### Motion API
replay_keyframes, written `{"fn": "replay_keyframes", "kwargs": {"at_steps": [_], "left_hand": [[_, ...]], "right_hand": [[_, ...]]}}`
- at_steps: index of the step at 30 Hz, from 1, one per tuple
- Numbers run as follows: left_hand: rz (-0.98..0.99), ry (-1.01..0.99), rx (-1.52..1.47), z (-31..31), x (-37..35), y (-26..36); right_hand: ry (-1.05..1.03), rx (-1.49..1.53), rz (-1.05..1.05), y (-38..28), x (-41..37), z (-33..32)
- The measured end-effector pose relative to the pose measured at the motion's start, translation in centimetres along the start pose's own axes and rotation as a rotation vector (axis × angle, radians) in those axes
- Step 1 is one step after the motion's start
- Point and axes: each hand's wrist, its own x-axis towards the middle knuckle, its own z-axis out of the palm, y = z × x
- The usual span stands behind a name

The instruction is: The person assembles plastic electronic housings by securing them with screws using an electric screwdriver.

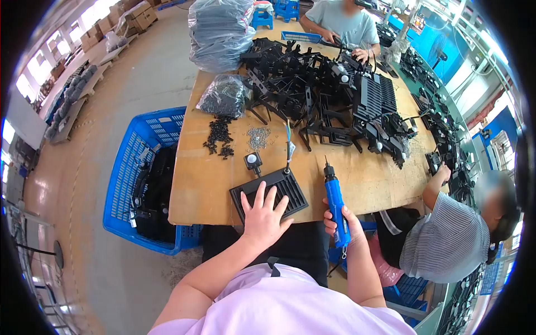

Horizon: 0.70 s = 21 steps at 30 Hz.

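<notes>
My left hand (263, 219) lies flat, fingers spread wide and gripping nothing, across a black finned housing (289, 188) at the near edge of a brown-topped worktable (192, 192). My right hand (349, 223), just beyond the housing's right side, is wrapped around a blue power screwdriver (335, 206), its bit pointing away from me and clear of the housing; whether the tool touches the tabletop I cannot tell. A small sensor head (252, 161) with a white dome juts from the housing's far side, and a cable (288, 146) rises near its far right corner.

Just past the sensor lie a scatter of small silvery pieces (258, 137) and, to their left, a heap of small black parts (219, 134), with a clear plastic bag (223, 96) behind them. Black brackets (287, 84) pile up across the middle of the table, beside stacked finned units (373, 96). A blue crate (116, 195) holding dark items stands at my left. One person (341, 25) works across the table; another, in a striped top (446, 240), sits at my right.
</notes>
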Motion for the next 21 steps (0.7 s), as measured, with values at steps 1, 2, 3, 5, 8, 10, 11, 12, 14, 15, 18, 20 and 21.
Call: {"fn": "replay_keyframes", "kwargs": {"at_steps": [1, 2, 3, 5, 8, 10, 11, 12, 14, 15, 18, 20, 21], "left_hand": [[0.046, -0.004, -0.006, 0.4, -0.1, -0.1], [0.092, -0.009, -0.007, 0.5, -0.2, -0.5], [0.140, -0.019, -0.006, 0.5, -0.2, -1.0], [0.276, -0.002, -0.051, 0.7, -0.2, -2.4], [0.513, -0.023, -0.148, -0.3, 1.3, -4.9], [0.613, -0.047, -0.171, -0.3, 2.8, -6.4], [0.663, -0.060, -0.184, -0.3, 3.5, -7.0], [0.673, -0.085, -0.197, -1.0, 4.2, -7.2], [0.693, -0.112, -0.235, -0.6, 5.7, -8.6], [0.703, -0.125, -0.255, -0.7, 6.6, -8.9], [0.646, -0.017, -0.340, -1.2, 8.8, -9.0], [0.606, 0.171, -0.279, -2.0, 11.4, -9.5], [0.504, 0.271, -0.279, -2.3, 13.8, -10.1]], "right_hand": [[0.004, 0.004, 0.003, -0.1, 0.0, 0.0], [-0.008, 0.008, 0.011, -0.2, 0.1, -0.2], [-0.015, 0.010, 0.012, -0.2, 0.1, -0.3], [-0.027, 0.024, 0.015, -0.1, 0.1, -0.5], [-0.035, 0.028, 0.024, -0.2, 0.2, -0.5], [-0.021, 0.011, 0.025, -0.4, 0.0, -0.5], [-0.008, -0.003, 0.024, -0.5, 0.0, -0.3], [0.004, -0.017, 0.024, -0.6, -0.1, -0.1], [0.048, -0.086, 0.020, -1.1, -0.4, 0.7], [0.070, -0.121, 0.018, -1.3, -0.5, 1.0], [0.077, -0.124, 0.030, -1.6, -0.4, 0.8], [0.042, -0.082, 0.037, -1.7, 0.0, 0.3], [0.030, -0.057, 0.041, -1.6, -0.1, 0.1]]}}
